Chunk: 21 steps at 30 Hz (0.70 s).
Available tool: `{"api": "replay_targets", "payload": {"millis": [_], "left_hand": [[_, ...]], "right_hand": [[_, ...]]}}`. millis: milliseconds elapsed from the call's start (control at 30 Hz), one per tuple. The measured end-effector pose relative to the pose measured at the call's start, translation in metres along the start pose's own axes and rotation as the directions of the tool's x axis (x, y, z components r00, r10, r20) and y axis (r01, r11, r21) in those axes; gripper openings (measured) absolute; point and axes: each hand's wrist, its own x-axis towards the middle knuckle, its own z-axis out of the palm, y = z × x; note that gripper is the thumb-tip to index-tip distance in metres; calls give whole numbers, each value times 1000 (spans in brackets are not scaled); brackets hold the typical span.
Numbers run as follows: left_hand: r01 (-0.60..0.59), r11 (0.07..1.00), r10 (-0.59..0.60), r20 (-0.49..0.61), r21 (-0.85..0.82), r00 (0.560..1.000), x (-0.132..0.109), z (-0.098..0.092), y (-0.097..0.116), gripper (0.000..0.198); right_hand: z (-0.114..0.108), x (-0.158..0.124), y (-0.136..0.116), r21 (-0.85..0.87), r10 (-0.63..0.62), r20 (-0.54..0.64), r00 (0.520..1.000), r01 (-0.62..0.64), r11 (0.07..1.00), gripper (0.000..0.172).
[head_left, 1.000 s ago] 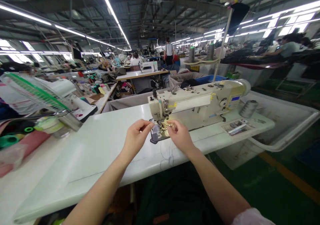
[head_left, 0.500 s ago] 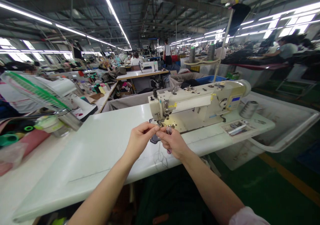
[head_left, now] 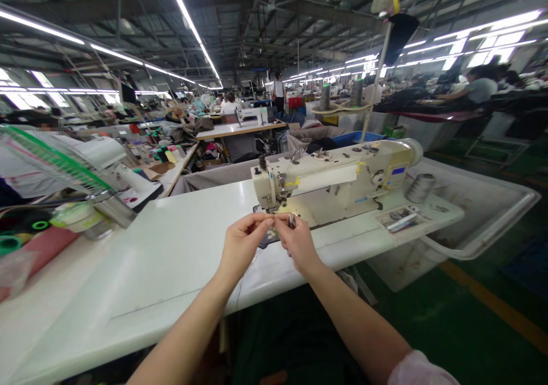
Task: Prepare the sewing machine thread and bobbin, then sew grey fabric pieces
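where the two hands meet in front of the needle end of the sewing machine (head_left: 334, 182), a thin dark thread (head_left: 245, 271) is pinched between them, trailing down over the table's near edge, too fine to follow all the way. the left hand (head_left: 242, 245) has thumb and forefinger closed narrowly on the thread, and the right hand (head_left: 297, 242) is closed the same way, with a small metal tool (head_left: 291, 220), perhaps snips, poking up behind its fingers; what it is exactly cannot be told. the fingertips almost touch, which looks suited to keeping a short stretch of thread taut and close to the needle. just beyond the hands a small dark piece of fabric (head_left: 269, 235) lies flat on the white table (head_left: 171, 259) under the machine's head. to the right, on the table beside the machine, stands a grey thread cone (head_left: 420, 187). to the left a green-grilled fan (head_left: 55, 156) tilts over a cluttered bench. further back, other people sit at rows of machines under long strip lights.
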Motion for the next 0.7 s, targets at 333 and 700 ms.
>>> {"api": "replay_targets", "payload": {"millis": [333, 700], "left_hand": [[134, 966, -120, 77, -222, 990, 6, 3, 0, 36], [184, 965, -171, 81, -187, 982, 13, 4, -5, 34]], "right_hand": [[-3, -4, -3, -221, -380, 135, 915, 402, 889, 23], [-17, 1, -3, -350, -483, 223, 847, 532, 771, 21]]}}
